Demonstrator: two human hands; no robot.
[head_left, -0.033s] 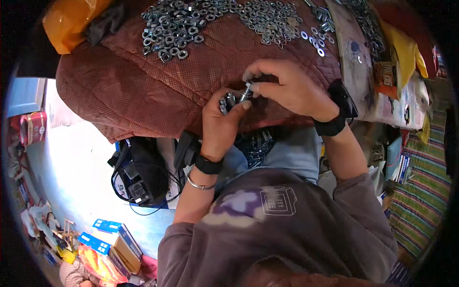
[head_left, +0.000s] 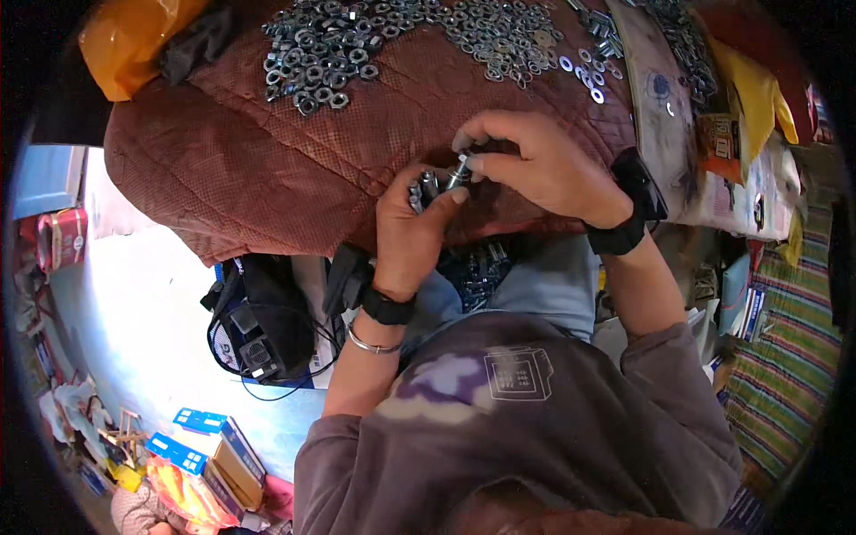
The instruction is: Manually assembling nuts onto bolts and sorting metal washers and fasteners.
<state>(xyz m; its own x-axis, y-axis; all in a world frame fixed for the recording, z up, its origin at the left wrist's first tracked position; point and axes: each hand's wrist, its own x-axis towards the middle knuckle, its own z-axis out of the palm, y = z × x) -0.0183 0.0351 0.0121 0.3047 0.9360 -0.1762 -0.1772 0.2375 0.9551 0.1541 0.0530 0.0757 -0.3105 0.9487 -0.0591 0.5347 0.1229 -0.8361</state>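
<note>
My left hand (head_left: pixel 415 218) is closed around several shiny metal bolts (head_left: pixel 430 185), held side by side above the near edge of a brown quilted cloth (head_left: pixel 267 169). One bolt (head_left: pixel 457 174) sticks up at a tilt between its thumb and fingers, with what looks like a sleeve or collar around it. The thumb and fingertips of my right hand (head_left: pixel 535 160) pinch at that bolt's upper end. Whether a small nut or washer sits between those fingertips is too small to tell. Beyond my hands lie a heap of hex nuts (head_left: pixel 312 58) and a heap of washers (head_left: pixel 504 40).
A few flat washers (head_left: pixel 596 76) and metal sleeves (head_left: pixel 606 40) lie at the far right. More metal parts (head_left: pixel 481 276) rest in my lap below the cloth's edge. A black bag (head_left: pixel 259 321) with cables stands left of my legs. Boxes (head_left: pixel 214 450) sit at lower left.
</note>
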